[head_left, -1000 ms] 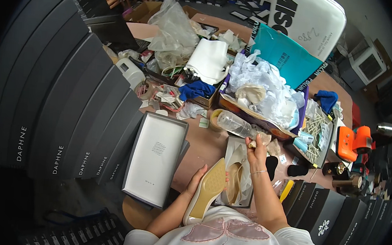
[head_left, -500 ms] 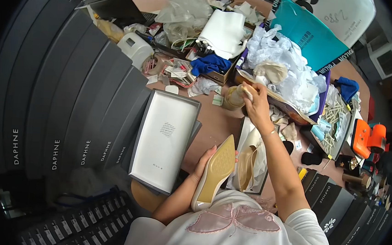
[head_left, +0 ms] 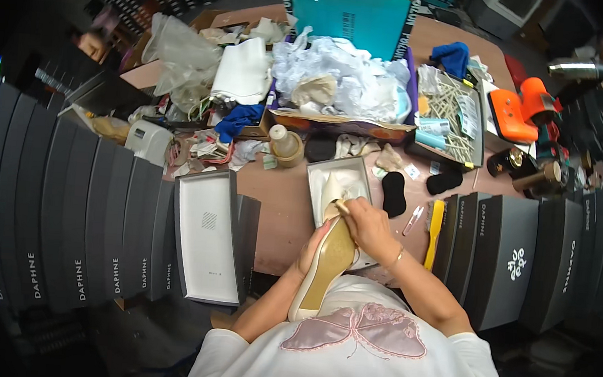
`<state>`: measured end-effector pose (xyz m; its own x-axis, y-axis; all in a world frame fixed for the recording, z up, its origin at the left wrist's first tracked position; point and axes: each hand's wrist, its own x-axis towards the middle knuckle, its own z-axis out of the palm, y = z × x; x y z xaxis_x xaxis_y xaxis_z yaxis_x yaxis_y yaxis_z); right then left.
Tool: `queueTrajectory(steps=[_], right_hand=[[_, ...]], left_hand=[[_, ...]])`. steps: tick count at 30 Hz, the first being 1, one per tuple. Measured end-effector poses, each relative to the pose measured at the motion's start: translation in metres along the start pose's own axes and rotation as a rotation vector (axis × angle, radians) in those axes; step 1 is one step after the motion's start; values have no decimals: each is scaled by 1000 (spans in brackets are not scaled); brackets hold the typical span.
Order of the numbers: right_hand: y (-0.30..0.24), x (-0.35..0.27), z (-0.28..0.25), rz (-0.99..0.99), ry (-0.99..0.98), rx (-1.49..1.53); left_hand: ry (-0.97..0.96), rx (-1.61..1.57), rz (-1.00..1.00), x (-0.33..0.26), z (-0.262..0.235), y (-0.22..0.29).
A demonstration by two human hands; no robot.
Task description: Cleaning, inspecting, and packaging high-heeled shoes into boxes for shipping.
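My left hand [head_left: 309,251] is closed round the side of a pale high-heeled shoe [head_left: 331,258], held tilted in front of my chest with its tan sole facing up. At the toe, my right hand [head_left: 370,229] pinches a small tan piece [head_left: 342,207] against the shoe; its kind is not clear, perhaps a folded cloth. Just beyond both hands lies an open grey shoebox [head_left: 367,178]. A matching pale shoe [head_left: 332,189] rests inside it on white paper, partly hidden by my hands. Past the box, to the left, stands a cloudy bottle [head_left: 287,148] with a white top.
An upturned box lid [head_left: 204,252] with white inside is at left, beside stacked dark shoeboxes [head_left: 104,222]. More shoeboxes [head_left: 505,261] stand right. A purple box of crumpled paper [head_left: 352,79] is at the back. Black pads [head_left: 394,194] and a yellow-handled tool [head_left: 434,234] lie right.
My right hand has come back from the bottle to the shoe's toe with the small tan piece. My left hand keeps its hold on the shoe. The view has turned rightward.
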<state>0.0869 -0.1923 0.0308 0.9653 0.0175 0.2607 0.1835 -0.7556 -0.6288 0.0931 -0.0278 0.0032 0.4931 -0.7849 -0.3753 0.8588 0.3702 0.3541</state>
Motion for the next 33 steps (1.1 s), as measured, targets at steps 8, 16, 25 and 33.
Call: queueTrajectory(steps=[8,16,25,33], right_hand=[[-28,-17,-13,143,-139,-47],[-60,-42,-18,-392,-94,12],[-42,-65,-14,-301,-110,65],[-36,-61,-12,-256,-138,7]], left_hand=[[151,-66,71,-14,23,-6],[110,67,51,-16,5,-2],[51,70,6,-19,3,4],[21,17,-13,-14,6,2]])
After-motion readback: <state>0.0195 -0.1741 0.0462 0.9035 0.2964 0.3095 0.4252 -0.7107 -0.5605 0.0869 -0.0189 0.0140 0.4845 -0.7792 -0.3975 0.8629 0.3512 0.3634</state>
